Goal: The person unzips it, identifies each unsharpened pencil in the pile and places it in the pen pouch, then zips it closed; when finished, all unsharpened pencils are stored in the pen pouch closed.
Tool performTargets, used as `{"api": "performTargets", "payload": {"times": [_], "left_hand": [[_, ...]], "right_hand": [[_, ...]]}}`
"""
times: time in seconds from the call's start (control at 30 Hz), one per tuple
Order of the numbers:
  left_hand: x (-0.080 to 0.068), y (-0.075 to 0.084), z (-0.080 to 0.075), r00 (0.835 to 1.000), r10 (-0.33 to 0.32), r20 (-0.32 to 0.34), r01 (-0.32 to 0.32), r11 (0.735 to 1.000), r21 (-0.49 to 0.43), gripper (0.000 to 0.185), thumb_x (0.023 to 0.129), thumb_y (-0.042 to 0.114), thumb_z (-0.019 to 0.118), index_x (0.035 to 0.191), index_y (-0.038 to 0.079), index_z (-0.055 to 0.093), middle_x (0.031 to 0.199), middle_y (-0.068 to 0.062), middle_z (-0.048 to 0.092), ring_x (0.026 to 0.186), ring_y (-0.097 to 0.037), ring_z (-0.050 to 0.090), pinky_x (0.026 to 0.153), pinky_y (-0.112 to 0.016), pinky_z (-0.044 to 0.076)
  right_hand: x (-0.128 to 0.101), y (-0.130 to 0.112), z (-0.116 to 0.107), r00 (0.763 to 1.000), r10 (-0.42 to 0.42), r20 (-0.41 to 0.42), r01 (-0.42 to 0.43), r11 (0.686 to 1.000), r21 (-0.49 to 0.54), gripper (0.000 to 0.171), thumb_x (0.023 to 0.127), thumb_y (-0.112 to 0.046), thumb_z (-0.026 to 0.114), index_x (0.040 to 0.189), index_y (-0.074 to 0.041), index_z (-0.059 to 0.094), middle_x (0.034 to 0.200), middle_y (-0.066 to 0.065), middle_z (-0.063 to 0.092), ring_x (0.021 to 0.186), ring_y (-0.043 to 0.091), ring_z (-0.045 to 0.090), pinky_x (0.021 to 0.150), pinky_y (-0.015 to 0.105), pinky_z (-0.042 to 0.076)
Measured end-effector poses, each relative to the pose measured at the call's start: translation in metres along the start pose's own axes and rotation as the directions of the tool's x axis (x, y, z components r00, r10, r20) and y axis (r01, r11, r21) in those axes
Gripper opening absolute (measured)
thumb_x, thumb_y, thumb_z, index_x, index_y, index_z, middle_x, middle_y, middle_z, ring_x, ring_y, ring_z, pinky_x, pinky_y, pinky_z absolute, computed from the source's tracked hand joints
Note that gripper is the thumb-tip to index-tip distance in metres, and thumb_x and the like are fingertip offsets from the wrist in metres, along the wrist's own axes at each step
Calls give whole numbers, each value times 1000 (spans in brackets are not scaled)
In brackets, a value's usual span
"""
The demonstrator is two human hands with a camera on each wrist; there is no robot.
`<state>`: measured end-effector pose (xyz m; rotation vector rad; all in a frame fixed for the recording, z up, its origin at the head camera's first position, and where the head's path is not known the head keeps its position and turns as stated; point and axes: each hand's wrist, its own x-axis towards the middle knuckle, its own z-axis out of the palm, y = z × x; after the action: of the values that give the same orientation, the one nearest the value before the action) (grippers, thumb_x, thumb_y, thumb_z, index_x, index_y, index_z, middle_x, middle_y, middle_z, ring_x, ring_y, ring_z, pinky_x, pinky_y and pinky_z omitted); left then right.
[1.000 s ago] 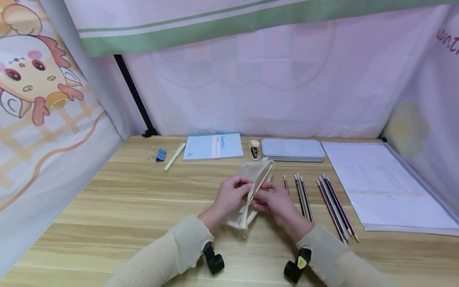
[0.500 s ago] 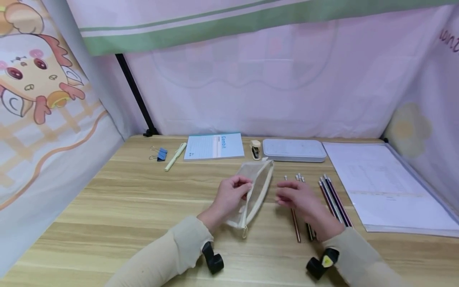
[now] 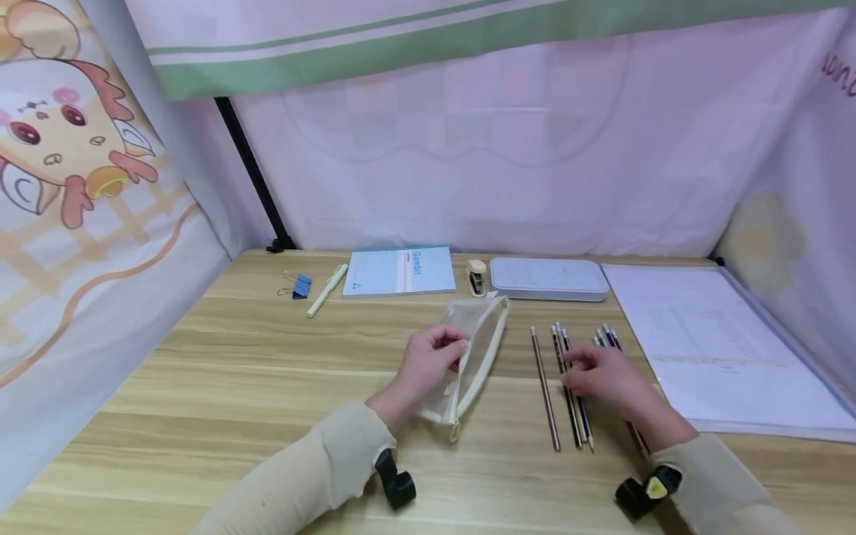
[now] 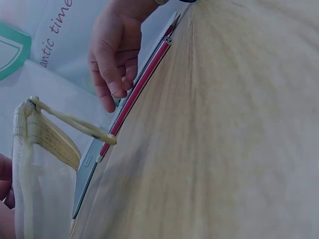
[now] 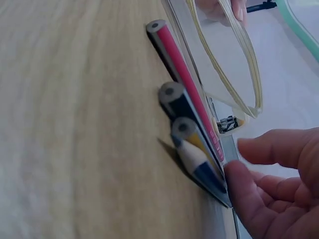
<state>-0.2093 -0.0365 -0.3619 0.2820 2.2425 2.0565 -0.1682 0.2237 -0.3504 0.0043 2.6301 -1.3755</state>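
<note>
My left hand (image 3: 438,357) grips the rim of a beige mesh zip pouch (image 3: 476,338) that lies open on the wooden table (image 3: 254,371). Right of it, several pencils (image 3: 568,386) lie side by side. My right hand (image 3: 576,371) rests over them, its fingers loosely bent and its fingertips touching the middle ones. In the right wrist view the thumb (image 5: 249,191) touches a blue pencil (image 5: 197,159), beside a red pencil (image 5: 179,69), and the pouch mouth (image 5: 234,64) gapes beyond. The left wrist view shows the pouch (image 4: 42,164) and the right hand (image 4: 112,64) above the pencils (image 4: 144,79).
Along the back edge lie a blue binder clip (image 3: 299,286), a pale pen (image 3: 326,291), a blue notebook (image 3: 399,272), a small stapler (image 3: 476,278) and a grey tin case (image 3: 548,279). A clear folder with papers (image 3: 722,342) lies at right. Fabric walls enclose the table.
My right hand left the pouch mouth and moved right to the row of pencils. My left hand kept its hold on the pouch.
</note>
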Motion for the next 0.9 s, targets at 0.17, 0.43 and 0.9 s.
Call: {"api": "performTargets", "payload": {"times": [0.17,0.43,0.9], "left_hand": [[-1,1,1,1000,4,3,-3,1000,-7,15,84,3,61,96,-6,64,79,-5,61,61,-9,52,58,-21,49],[0,-1,0,1000,-14,8,14,1000,-6,17,85,4,62,99,-6,64,80,-5,61,61,-10,52,57,-22,49],[-1,-2,0,1000,13,3,-13,1000,-13,15,84,1,61,96,-7,64,76,-2,59,60,-9,51,56,-20,48]], "right_hand": [[1,1,-1,1000,2,-28,-6,990,-143,50,80,-11,67,122,11,50,79,5,54,70,14,53,62,28,47],[4,6,-5,999,-7,-36,-3,962,-275,45,80,-11,66,117,11,54,79,9,58,63,13,58,57,29,50],[8,-6,-14,999,27,21,-12,847,-531,45,78,-16,67,114,9,57,60,0,58,52,12,55,57,30,45]]}}
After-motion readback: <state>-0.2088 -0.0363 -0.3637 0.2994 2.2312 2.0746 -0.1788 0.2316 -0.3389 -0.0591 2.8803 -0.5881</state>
